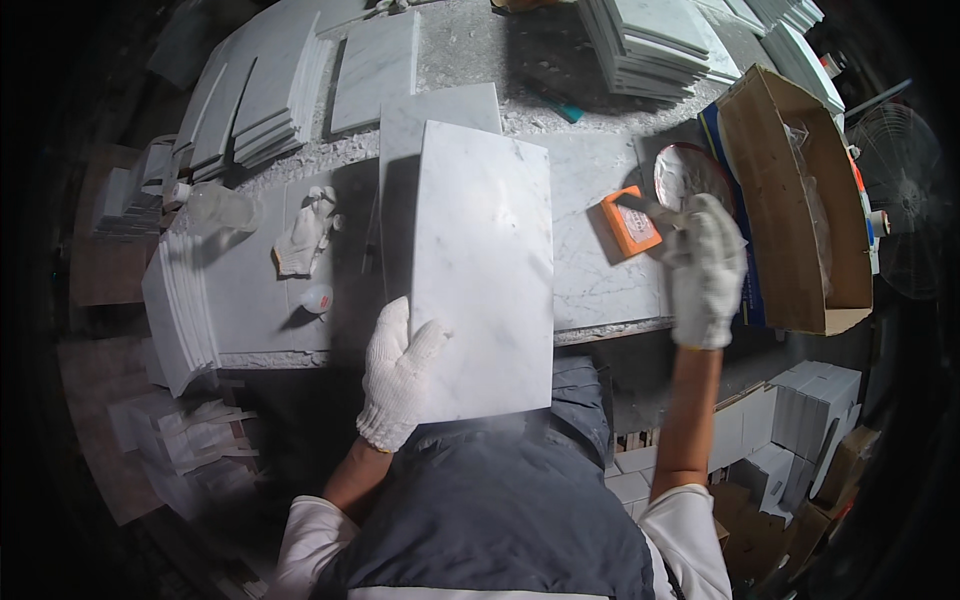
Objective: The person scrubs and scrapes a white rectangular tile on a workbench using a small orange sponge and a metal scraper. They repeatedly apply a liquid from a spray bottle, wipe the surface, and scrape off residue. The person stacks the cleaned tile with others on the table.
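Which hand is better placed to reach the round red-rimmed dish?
Right, probably: the right hand holds a flat dark blade by the dish, while the left hand grasps the rectangular white marble slab.

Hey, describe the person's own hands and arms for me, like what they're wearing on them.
The left hand and right hand both wear white knitted gloves that cover the fingers, with a thin yellowish edge at the wrists. The forearms are bare below white sleeves. The right glove is somewhat blurred.

We see a bright slab (485, 270), shadow at the near edge of the table (455, 60), a blurry right hand (708, 270) and dark, bendy sides.
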The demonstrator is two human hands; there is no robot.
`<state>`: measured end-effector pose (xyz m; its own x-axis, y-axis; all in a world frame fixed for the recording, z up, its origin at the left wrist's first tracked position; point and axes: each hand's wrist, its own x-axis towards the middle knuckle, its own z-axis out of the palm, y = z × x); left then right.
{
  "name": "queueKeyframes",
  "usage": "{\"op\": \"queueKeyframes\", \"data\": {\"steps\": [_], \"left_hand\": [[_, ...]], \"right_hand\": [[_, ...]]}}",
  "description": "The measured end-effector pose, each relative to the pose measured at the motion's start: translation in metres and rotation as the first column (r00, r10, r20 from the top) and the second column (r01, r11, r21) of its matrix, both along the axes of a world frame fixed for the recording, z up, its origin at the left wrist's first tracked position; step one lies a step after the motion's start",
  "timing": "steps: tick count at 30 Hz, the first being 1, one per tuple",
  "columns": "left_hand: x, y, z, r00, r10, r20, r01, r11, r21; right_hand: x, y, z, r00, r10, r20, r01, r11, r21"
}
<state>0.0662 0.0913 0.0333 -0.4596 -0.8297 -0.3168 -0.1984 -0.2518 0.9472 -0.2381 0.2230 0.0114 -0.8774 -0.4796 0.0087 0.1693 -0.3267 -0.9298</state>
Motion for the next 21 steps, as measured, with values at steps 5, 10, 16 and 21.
{"op": "queueKeyframes", "data": {"steps": [5,10,16,21], "left_hand": [[-0.001,0.000,0.004,1.000,0.000,0.003,0.000,1.000,-0.001],[0.000,-0.002,0.003,0.999,-0.026,0.030,0.027,0.999,-0.027],[0.002,-0.004,-0.003,0.998,-0.018,0.067,0.017,1.000,0.023],[0.002,-0.003,-0.005,0.999,0.007,0.040,-0.008,1.000,0.014]], "right_hand": [[0.063,-0.057,-0.056,0.925,0.018,0.380,-0.062,0.993,0.104],[0.067,-0.062,-0.063,0.943,0.146,0.300,-0.215,0.953,0.212],[0.052,-0.051,-0.064,0.914,0.350,0.204,-0.389,0.897,0.207],[0.041,-0.057,-0.066,0.909,0.404,0.102,-0.417,0.884,0.210]]}}
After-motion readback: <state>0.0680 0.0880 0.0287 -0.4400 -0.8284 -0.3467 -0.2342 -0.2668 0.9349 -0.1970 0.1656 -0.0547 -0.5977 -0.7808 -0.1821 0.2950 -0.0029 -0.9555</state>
